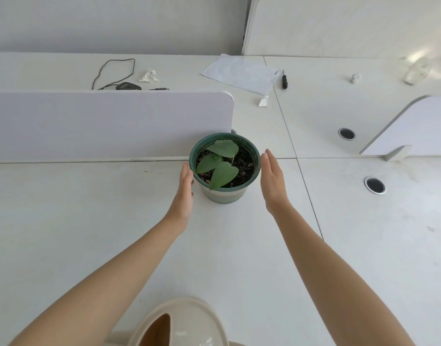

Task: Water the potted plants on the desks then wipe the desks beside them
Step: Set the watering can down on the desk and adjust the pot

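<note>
A green pot (223, 194) with dark soil and three heart-shaped leaves (220, 163) stands on the white desk (89, 221), against the end of a lilac divider panel. My left hand (185, 193) reaches to the pot's left side, fingers straight, its tips at or very near the rim. My right hand (273, 182) is flat and upright just right of the pot, a small gap from it. A cream watering can (182, 323) sits at the near desk edge between my forearms.
The lilac divider (109, 123) runs left from the pot; another divider (414, 126) stands at the right. Two cable grommets (374, 185) sit in the right desk. Behind lie a paper sheet (241, 73), crumpled tissues (148, 76), a black cable and a marker (284, 81).
</note>
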A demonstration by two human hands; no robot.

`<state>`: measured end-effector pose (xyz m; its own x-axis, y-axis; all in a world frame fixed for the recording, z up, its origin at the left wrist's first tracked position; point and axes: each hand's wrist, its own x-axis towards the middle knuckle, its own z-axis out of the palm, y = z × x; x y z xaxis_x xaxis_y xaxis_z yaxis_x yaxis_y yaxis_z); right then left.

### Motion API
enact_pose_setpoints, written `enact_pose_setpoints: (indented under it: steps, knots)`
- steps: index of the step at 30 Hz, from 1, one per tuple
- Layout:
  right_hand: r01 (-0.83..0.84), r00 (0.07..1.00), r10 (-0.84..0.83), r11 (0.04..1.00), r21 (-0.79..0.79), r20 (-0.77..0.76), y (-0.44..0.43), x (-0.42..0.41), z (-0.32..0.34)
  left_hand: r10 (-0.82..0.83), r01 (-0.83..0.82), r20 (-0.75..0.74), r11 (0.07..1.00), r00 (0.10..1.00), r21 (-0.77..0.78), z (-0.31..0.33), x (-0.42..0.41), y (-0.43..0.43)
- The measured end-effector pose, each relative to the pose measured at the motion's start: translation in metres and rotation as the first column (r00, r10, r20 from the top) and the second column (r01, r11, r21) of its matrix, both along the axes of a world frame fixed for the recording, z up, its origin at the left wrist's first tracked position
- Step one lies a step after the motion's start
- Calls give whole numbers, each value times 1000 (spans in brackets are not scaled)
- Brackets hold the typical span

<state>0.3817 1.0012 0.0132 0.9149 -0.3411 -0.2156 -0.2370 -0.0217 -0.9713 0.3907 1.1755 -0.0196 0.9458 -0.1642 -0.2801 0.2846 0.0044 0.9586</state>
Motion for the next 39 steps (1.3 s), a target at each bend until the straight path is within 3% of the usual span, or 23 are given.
enact_pose_setpoints:
  steps: [3, 9, 20, 25, 30, 39]
  knots:
    - [143, 990, -143, 989, 30, -7, 9, -11, -10, 68, -67, -46, 998, 997, 17, 7, 19, 2]
    - [74, 997, -74, 997, 6, 28, 25, -14, -15, 14, -15, -53, 1000, 999, -9, 7, 21, -14]
    - [7, 1000, -7, 1000, -21, -3, 14, -42, 5, 182, -180, -99, 983, 978, 34, 40, -12, 6]
    - [-76, 997, 66, 967, -244, -47, 21, -113, 9, 270, -273, -42, 947, 962, -167, 81, -86, 69]
    - [-173, 981, 140, 946, -273, -136, 27, -184, 11, 412, -383, 67, 887, 909, -257, 91, -187, 130]
    - [-239, 966, 204, 940, -245, -160, 73, -272, -2, 646, -663, -153, 710, 748, -239, 37, -279, 167]
